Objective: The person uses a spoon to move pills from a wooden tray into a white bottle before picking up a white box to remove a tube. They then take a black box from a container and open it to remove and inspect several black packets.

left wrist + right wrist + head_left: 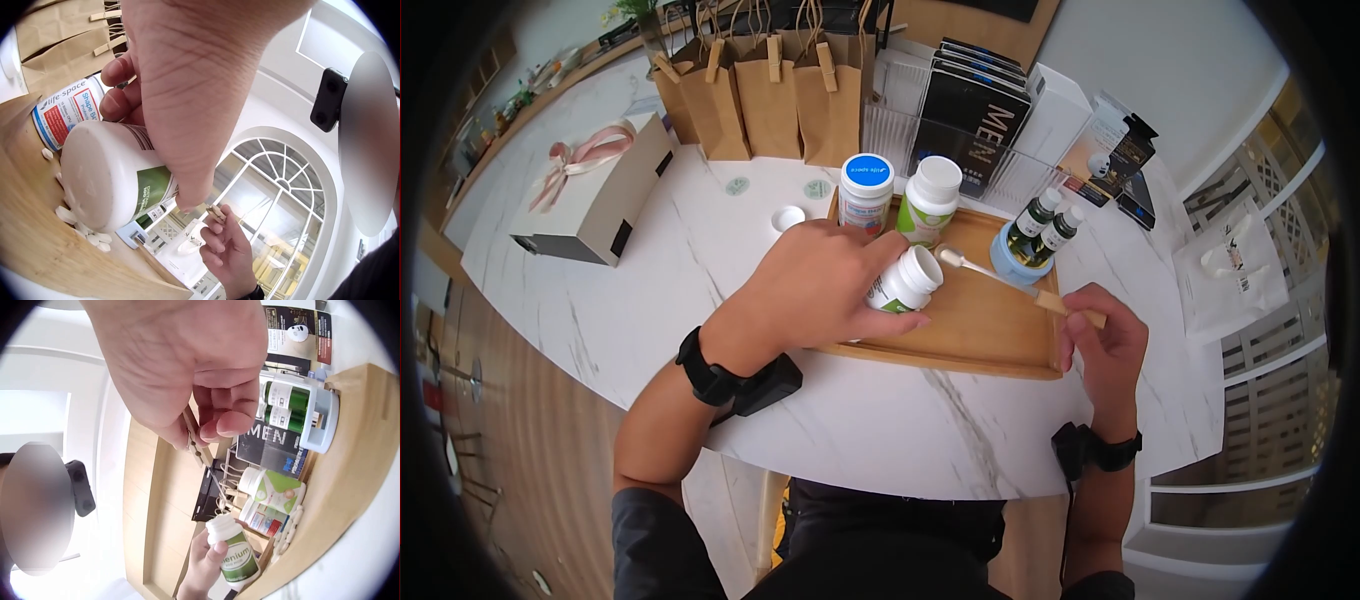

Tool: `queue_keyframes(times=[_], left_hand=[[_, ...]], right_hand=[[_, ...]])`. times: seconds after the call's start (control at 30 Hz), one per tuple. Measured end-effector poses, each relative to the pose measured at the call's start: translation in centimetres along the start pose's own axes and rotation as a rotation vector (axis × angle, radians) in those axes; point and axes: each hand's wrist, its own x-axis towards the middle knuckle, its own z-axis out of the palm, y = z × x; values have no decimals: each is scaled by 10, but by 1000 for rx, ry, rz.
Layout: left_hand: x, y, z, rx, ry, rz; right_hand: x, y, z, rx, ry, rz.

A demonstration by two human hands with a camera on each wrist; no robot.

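Observation:
My left hand [810, 285] holds a white bottle [912, 277] with a green label, tilted, its uncapped mouth toward the right hand. In my right hand [1108, 335], thumb and fingers pinch a wooden clothespin [1072, 308]. From the clothespin a thin pale stick [1000, 278] reaches toward the bottle mouth, with a white blob at its far end. Beneath the bottle lies a wooden tray [1000, 350]. Several white pills [94, 239] rest on it in the left wrist view. Behind the left hand stand a blue-topped bottle [867, 190] and a white-capped bottle [930, 200].
Two small green bottles [1040, 228] stand in a light blue holder [1008, 258] on the tray. A white cap [787, 217] lies on the marble table. Behind are paper bags [765, 110], black boxes [970, 115] in a clear rack, and a ribboned box [595, 185] at left.

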Motion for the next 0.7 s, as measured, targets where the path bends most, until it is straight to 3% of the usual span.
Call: queue_keyframes(times=[0.07,0.17,0.3,0.37,0.43,0.5,0.7], left_hand=[[1,1,0,11,-5,0],[1,1,0,23,1,-5],[1,-1,0,23,-3,-3],[2,-2,0,26,2,-12],[2,-3,-1,60,50,10],[2,-2,-1,44,45,8],[1,-1,-1,28,8,-14]], right_hand=[[-1,1,3,-76,-84,-187],[-1,1,5,-85,-21,-209],[2,1,1,-119,57,-95],[3,7,-1,-187,-34,48],[3,9,0,-244,-91,26],[4,9,0,-374,-308,-72],[5,11,10,-401,-291,-69]])
